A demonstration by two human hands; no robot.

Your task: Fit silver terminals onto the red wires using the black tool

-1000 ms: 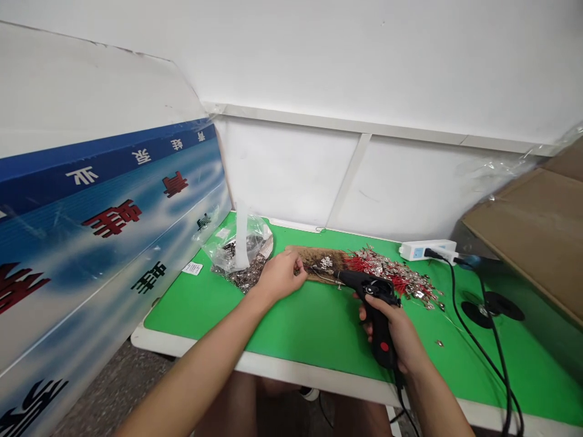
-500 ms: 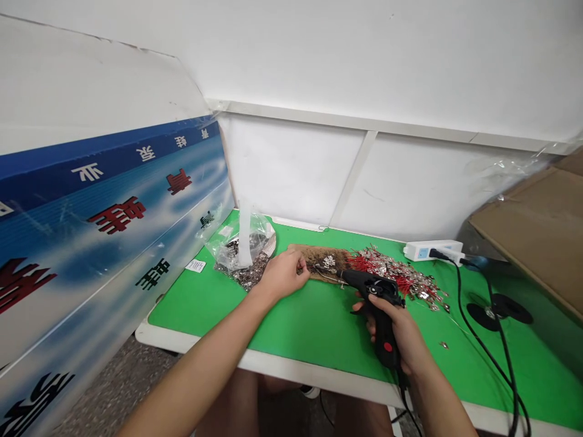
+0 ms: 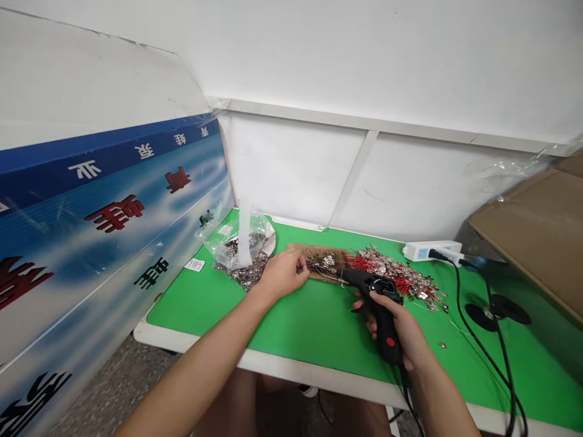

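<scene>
In the head view my right hand (image 3: 403,321) is wrapped round the grip of a black soldering gun (image 3: 385,309), thumb on its upper side. The gun's thin tip points left over a scorched brown board (image 3: 314,252). At the board's left end my left hand (image 3: 285,274) is closed, its fingertips pinched together close to the tip. Whatever they hold is too small to make out. A few small silvery metal pieces (image 3: 328,261) lie on the board. Just right of it spreads a heap of metal parts with red wires (image 3: 394,273).
A clear plastic bag (image 3: 237,252) of small metal parts lies left of my left hand. At the right stand a white power strip (image 3: 423,249) with black cables, a black spool (image 3: 483,317) and a cardboard box (image 3: 537,224). A printed panel (image 3: 113,243) borders the left side.
Very little differs. The soldering gun's grip and my right hand have shifted slightly right, and the gun's tilt has changed a little. My left hand stays in place.
</scene>
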